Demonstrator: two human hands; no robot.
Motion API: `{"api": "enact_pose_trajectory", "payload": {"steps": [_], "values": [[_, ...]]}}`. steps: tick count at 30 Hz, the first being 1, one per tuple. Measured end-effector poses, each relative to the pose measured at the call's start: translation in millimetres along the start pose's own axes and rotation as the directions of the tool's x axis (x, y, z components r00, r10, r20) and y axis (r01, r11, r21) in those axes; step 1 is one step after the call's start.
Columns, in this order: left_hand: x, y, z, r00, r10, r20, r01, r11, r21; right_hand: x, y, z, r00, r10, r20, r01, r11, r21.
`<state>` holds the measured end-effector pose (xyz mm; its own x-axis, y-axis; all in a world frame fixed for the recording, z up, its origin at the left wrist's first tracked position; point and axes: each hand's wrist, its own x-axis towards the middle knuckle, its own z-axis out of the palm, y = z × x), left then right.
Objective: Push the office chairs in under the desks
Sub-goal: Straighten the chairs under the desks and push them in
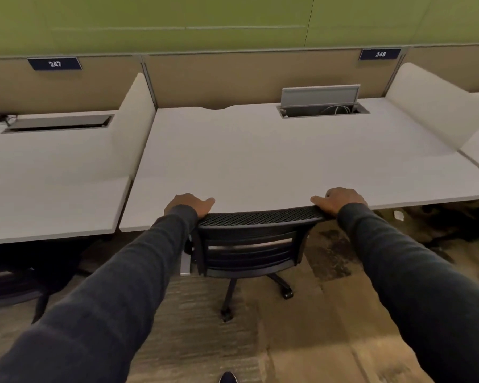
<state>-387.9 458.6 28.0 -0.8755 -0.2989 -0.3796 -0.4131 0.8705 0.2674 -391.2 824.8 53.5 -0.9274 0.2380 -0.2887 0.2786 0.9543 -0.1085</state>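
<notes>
Head view: our left hand and right hand clasp the chair backrest's top corners at frame center; the surface edge lies just beyond, straight ahead.

"247" in white digits on the dark blue rectangular plate on the tan partition panel ahead to my left | "248" in white on the matching dark blue plate up right | I read nothing else.
</notes>
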Motion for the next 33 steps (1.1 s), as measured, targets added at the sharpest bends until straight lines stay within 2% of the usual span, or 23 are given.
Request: {"api": "enact_pose_trajectory", "payload": {"steps": [13,23,33], "values": [[-57,67,32,0.993,-0.112,-0.046,0.112,0.994,-0.006,7,90,-5,0.994,-0.069,-0.088,0.076,0.994,0.079],[-75,130,56,0.995,-0.091,-0.035,0.09,0.995,-0.037,29,155,-20,0.992,-0.062,-0.113,0.069,0.995,0.066],[-66,192,72,0.999,-0.039,-0.019,0.038,0.997,-0.065,60,205,-38,0.994,0.006,-0.114,0.004,0.996,0.092]]}}
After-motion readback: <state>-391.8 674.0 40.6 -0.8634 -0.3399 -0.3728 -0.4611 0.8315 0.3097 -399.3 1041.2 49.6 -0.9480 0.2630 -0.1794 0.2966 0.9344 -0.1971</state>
